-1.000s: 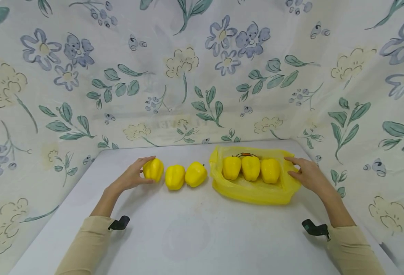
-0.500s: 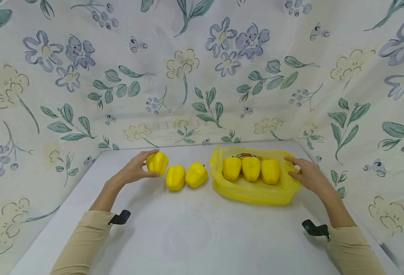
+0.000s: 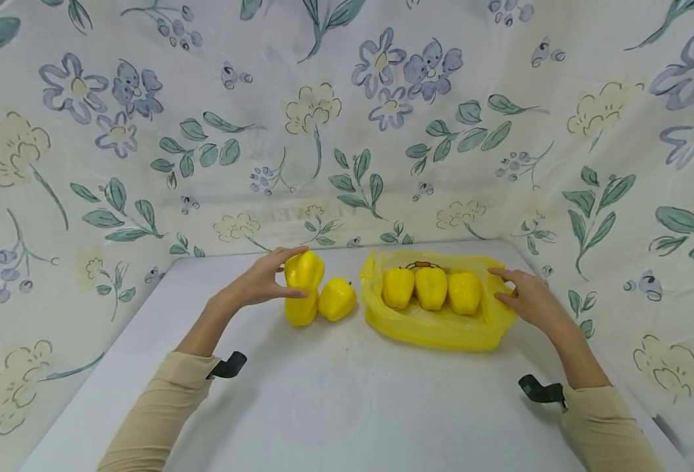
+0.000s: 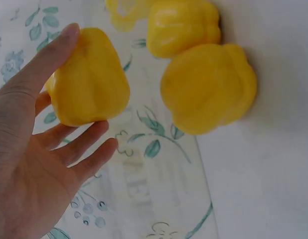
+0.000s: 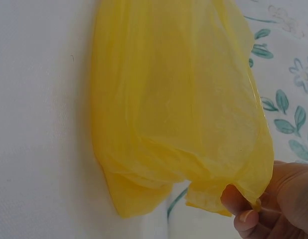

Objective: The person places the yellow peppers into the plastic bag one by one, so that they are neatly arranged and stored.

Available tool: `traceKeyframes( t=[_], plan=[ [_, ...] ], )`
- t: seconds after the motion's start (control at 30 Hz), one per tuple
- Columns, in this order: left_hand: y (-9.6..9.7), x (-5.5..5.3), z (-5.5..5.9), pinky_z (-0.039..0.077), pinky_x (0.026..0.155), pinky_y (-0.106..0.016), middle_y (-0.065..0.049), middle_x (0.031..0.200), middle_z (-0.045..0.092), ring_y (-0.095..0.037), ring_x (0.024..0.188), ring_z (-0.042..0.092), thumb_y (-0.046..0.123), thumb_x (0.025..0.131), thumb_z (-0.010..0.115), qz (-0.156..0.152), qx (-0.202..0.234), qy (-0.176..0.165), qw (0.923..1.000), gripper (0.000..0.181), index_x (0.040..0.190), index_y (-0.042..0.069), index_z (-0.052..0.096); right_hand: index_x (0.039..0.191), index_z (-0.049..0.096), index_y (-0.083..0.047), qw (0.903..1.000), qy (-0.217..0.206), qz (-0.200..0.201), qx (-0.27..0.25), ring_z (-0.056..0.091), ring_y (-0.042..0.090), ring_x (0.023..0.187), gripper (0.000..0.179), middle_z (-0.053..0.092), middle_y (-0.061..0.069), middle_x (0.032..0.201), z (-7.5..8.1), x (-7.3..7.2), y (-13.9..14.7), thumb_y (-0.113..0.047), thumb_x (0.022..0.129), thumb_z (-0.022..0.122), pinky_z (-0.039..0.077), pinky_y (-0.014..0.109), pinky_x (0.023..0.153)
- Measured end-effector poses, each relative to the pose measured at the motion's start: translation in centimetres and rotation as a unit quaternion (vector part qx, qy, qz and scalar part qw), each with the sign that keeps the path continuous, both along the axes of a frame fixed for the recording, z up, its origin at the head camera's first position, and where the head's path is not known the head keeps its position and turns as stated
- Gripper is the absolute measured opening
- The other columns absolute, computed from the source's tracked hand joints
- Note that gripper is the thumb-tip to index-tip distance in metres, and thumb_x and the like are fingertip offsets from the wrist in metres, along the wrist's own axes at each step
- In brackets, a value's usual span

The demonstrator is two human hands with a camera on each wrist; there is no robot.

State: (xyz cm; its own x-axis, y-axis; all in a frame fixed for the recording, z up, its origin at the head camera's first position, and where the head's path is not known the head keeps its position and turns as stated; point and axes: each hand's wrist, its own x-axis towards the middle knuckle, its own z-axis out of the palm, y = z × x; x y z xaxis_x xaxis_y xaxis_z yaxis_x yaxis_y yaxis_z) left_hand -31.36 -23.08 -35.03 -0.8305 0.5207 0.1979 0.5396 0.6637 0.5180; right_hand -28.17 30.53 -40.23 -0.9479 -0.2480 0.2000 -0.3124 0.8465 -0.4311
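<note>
My left hand (image 3: 264,278) holds a yellow bell pepper (image 3: 305,269) between thumb and fingers, lifted above the table. In the head view it overlaps a second yellow bell pepper (image 3: 301,311) lying behind and below it. Beside that one rests a third yellow bell pepper (image 3: 337,299). The left wrist view shows the held pepper (image 4: 89,79) apart from the other two. To the right, a yellow plastic bag (image 3: 435,334) lies open around three yellow bell peppers (image 3: 431,289). My right hand (image 3: 529,298) pinches the bag's right edge, its fingertips (image 5: 247,217) gathered on the thin plastic.
An orange tag on a dark cord (image 3: 422,265) shows at the back of the bag's opening. The white table (image 3: 347,406) meets a flower-printed cloth (image 3: 335,151) at the back and sides. Dark wrist cameras (image 3: 229,365) stick out from both sleeves.
My left hand has lifted the leftmost pepper off the table and carried it right, over the neighbouring pepper. The right hand and the bag have stayed in place.
</note>
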Motion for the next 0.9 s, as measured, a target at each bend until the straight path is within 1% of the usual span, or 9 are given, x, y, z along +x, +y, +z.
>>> traceKeyframes(
  t=[0.1, 0.23, 0.37, 0.53, 0.67, 0.77, 0.9],
  plan=[
    [1.6, 0.0, 0.6, 0.047, 0.106, -0.051, -0.006, 0.151, 0.043, -0.028, 0.135, 0.045, 0.045, 0.075, 0.083, -0.016, -0.004, 0.007, 0.9998, 0.090, 0.150, 0.026, 0.038, 0.141, 0.049, -0.001, 1.0000, 0.005, 0.000, -0.001, 0.061, 0.027, 0.082, 0.050, 0.058, 0.031, 0.127, 0.0, -0.1, 0.1, -0.010, 0.094, 0.063, 0.057, 0.034, 0.068],
    [3.4, 0.1, 1.2, 0.047, 0.105, -0.052, -0.006, 0.152, 0.042, -0.028, 0.135, 0.045, 0.044, 0.075, 0.083, -0.038, -0.009, 0.013, 0.9992, 0.089, 0.150, 0.026, 0.039, 0.141, 0.048, -0.001, 1.0000, 0.008, 0.001, 0.000, 0.062, 0.027, 0.083, 0.050, 0.058, 0.031, 0.127, 0.0, -0.1, 0.1, -0.011, 0.094, 0.063, 0.058, 0.035, 0.068],
    [5.1, 0.1, 1.4, 0.046, 0.106, -0.053, -0.006, 0.148, 0.045, -0.028, 0.132, 0.047, 0.046, 0.075, 0.083, -0.049, -0.021, 0.020, 0.9984, 0.089, 0.150, 0.029, 0.039, 0.141, 0.048, -0.002, 1.0000, 0.005, 0.002, -0.001, 0.062, 0.027, 0.083, 0.050, 0.058, 0.031, 0.127, -0.1, -0.1, 0.1, -0.011, 0.094, 0.063, 0.058, 0.033, 0.067],
    [7.2, 0.1, 1.6, 0.041, 0.110, -0.054, -0.002, 0.151, 0.044, -0.025, 0.137, 0.043, 0.050, 0.074, 0.082, -0.066, -0.028, 0.024, 0.9971, 0.089, 0.150, 0.034, 0.037, 0.140, 0.049, 0.000, 1.0000, 0.005, 0.002, -0.008, 0.060, 0.024, 0.079, 0.051, 0.060, 0.029, 0.123, -0.2, -0.1, 0.1, -0.010, 0.093, 0.065, 0.054, 0.028, 0.063],
    [9.0, 0.0, 1.6, 0.041, 0.111, -0.053, 0.000, 0.151, 0.044, -0.024, 0.137, 0.042, 0.051, 0.074, 0.082, -0.083, -0.029, 0.029, 0.9957, 0.089, 0.150, 0.036, 0.036, 0.140, 0.049, 0.000, 1.0000, 0.005, -0.001, -0.006, 0.061, 0.025, 0.080, 0.051, 0.061, 0.029, 0.123, -0.1, 0.0, 0.0, -0.010, 0.093, 0.065, 0.055, 0.030, 0.064],
    [10.4, -0.2, 1.5, 0.040, 0.112, -0.052, 0.000, 0.152, 0.043, -0.023, 0.138, 0.042, 0.050, 0.075, 0.081, -0.100, -0.033, 0.037, 0.9938, 0.089, 0.150, 0.033, 0.036, 0.141, 0.049, -0.001, 1.0000, 0.005, -0.004, -0.006, 0.062, 0.026, 0.082, 0.051, 0.060, 0.029, 0.124, -0.1, 0.1, -0.1, -0.011, 0.093, 0.065, 0.058, 0.034, 0.067],
    [12.2, -0.6, 1.3, 0.039, 0.114, -0.047, 0.002, 0.154, 0.042, -0.021, 0.140, 0.040, 0.047, 0.076, 0.081, -0.123, -0.038, 0.043, 0.9908, 0.090, 0.152, 0.028, 0.036, 0.141, 0.048, -0.001, 0.9999, 0.006, -0.006, -0.007, 0.062, 0.028, 0.083, 0.052, 0.061, 0.029, 0.124, -0.1, 0.1, -0.1, -0.010, 0.093, 0.065, 0.059, 0.038, 0.071]
  ],
)
